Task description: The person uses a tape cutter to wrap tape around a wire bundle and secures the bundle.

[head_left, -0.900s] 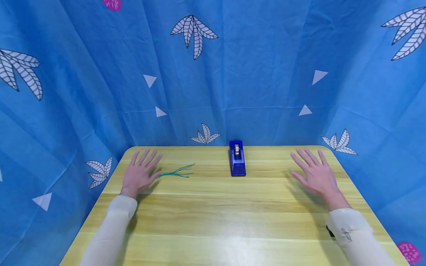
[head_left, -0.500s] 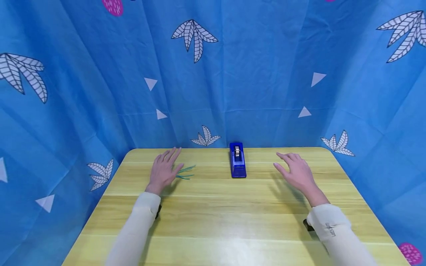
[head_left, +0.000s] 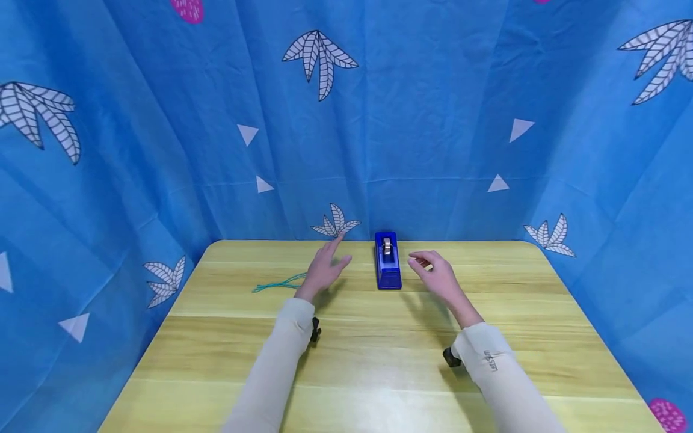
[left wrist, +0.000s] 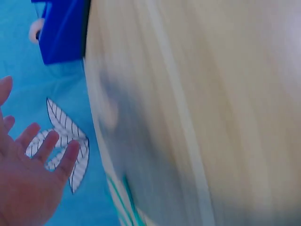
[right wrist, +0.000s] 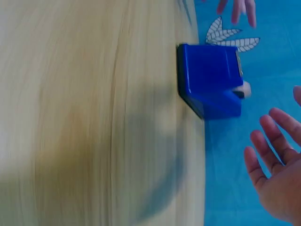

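A blue tape dispenser (head_left: 388, 273) with a small roll of tape (head_left: 387, 245) stands near the table's far edge. It also shows in the left wrist view as a blue body (left wrist: 66, 35) and in the right wrist view (right wrist: 211, 70). My left hand (head_left: 323, 270) hovers to its left with fingers extended, holding nothing. Close on its right is my right hand (head_left: 437, 275), fingers loosely bent and apart from the dispenser. Teal strings (head_left: 276, 284) lie on the table left of the left hand, which hides their right ends.
The wooden table (head_left: 373, 349) has rounded far corners. A blue curtain (head_left: 422, 120) with printed leaves hangs behind it and along both sides. Black devices (head_left: 452, 357) sit under the cuffs of the light sleeves.
Both hands have moved inward from the table's sides toward the tape dispenser. The left hand has passed over the strings. The right hand's spread fingers have become loosely bent.
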Demonstrator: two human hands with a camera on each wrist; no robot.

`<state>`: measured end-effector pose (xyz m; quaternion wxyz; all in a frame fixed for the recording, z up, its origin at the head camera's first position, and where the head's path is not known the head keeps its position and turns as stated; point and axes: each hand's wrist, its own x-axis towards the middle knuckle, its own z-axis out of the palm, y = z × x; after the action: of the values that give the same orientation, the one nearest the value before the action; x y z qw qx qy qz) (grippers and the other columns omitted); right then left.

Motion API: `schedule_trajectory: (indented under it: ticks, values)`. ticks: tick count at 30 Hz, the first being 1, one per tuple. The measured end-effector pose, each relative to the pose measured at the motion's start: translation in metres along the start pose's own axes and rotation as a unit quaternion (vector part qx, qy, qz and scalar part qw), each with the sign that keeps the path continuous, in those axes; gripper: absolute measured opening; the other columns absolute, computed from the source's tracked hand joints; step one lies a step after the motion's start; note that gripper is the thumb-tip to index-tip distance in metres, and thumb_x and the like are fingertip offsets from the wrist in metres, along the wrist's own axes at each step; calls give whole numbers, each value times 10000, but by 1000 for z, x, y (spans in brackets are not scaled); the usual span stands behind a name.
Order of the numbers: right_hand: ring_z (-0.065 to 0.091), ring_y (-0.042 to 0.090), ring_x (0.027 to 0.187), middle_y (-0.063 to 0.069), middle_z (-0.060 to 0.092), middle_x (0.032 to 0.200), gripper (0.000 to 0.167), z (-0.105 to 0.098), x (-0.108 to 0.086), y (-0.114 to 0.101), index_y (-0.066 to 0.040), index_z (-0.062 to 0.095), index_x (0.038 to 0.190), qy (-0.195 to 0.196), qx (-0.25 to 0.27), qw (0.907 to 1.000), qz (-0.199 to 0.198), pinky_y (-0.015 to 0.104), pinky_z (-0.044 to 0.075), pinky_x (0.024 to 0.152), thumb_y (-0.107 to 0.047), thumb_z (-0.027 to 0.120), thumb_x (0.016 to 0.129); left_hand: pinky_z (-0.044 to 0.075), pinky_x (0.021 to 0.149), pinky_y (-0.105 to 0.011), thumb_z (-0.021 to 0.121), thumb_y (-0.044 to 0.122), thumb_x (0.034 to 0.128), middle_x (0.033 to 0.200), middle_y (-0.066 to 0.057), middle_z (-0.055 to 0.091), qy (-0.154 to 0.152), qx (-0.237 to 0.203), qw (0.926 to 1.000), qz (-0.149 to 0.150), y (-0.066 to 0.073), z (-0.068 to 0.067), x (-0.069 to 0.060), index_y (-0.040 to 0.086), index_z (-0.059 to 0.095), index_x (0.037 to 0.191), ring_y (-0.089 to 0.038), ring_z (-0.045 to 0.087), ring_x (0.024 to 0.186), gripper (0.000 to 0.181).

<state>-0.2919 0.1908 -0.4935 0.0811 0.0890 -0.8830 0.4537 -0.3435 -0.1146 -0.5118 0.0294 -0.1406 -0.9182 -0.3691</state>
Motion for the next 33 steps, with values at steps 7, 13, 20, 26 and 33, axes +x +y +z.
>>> schedule_trajectory:
  ticks: [7,13,20,26,33]
  values:
    - [598,345,1133,211,655,1226,383,22,5,1,30,671,1292,-13,351,9980,527,454,498,983,-265,606,1056,402,1157,-576,541,394,1079,1648,-68,376,-311,-1036,9941,51,24,38,18,274,214,1661,-334,457,1420,678]
    - [589,277,1065,204,661,1242,410,38,10,1,25,679,1292,-178,703,9929,942,360,474,910,-301,605,1055,409,1164,-565,523,306,1095,1635,-115,387,-474,-1495,9874,-206,34,56,25,230,250,1653,-364,483,1403,626]
    - [596,224,976,177,703,1119,374,47,14,-2,44,704,1232,-122,1193,9847,1261,293,458,837,-270,631,1043,415,1161,-566,518,322,1097,1620,-164,404,-576,-1726,9826,-375,39,64,32,232,271,1648,-408,515,1377,611]
    - [632,278,1086,216,700,1235,362,54,17,-4,40,716,1203,-153,1458,9770,1546,319,502,895,-273,641,1036,414,1177,-529,538,285,1089,1607,-169,427,-625,-1873,9791,-489,37,70,35,220,275,1647,-410,519,1389,619]
    - [627,289,1123,229,682,1278,345,58,19,-4,45,714,1201,-37,1684,9687,1823,343,522,925,-245,662,1021,436,1163,-511,575,260,1074,1603,-168,430,-666,-2137,9729,-577,36,74,36,247,259,1652,-414,526,1381,659]
